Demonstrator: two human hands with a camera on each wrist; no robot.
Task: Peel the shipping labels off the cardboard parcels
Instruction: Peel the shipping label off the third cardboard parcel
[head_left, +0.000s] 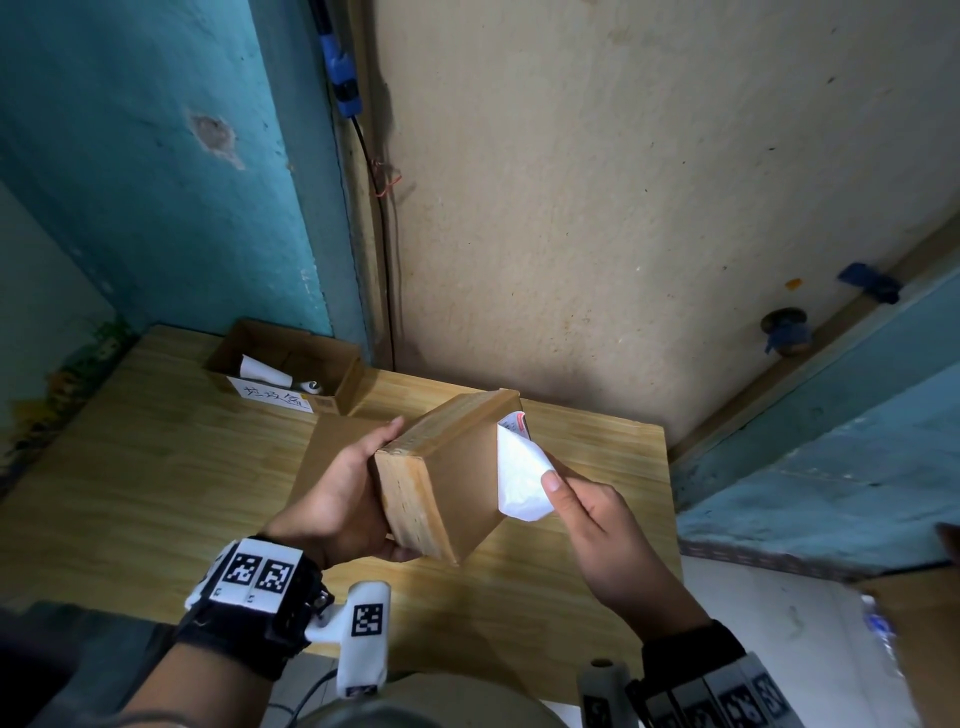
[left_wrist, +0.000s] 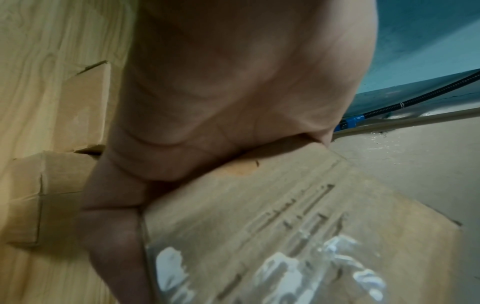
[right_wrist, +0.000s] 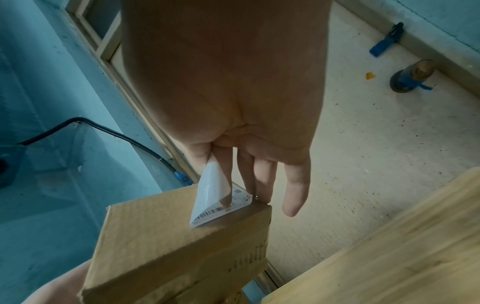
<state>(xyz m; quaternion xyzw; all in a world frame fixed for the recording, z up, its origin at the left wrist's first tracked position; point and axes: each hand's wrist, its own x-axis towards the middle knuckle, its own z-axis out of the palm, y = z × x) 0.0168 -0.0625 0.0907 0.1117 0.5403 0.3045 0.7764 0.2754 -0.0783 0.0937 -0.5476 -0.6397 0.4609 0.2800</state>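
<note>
A small cardboard parcel (head_left: 447, 473) is held tilted above the wooden table (head_left: 156, 467). My left hand (head_left: 348, 499) grips its taped left side, thumb on top and fingers underneath. A white shipping label (head_left: 519, 478) is peeled most of the way back, its far end still stuck near the parcel's far corner. My right hand (head_left: 587, 514) pinches the loose label edge between thumb and forefinger. In the right wrist view the label (right_wrist: 215, 193) curls up from the parcel (right_wrist: 166, 242), barcode showing. The left wrist view shows the parcel's taped side (left_wrist: 298, 226) against my palm.
An open cardboard box (head_left: 291, 369) with peeled labels inside sits at the table's far edge by the blue wall. A flat cardboard piece (head_left: 332, 441) lies under my left hand. Another carton (head_left: 919, 639) stands at the lower right. A cable (head_left: 374, 218) runs down the wall.
</note>
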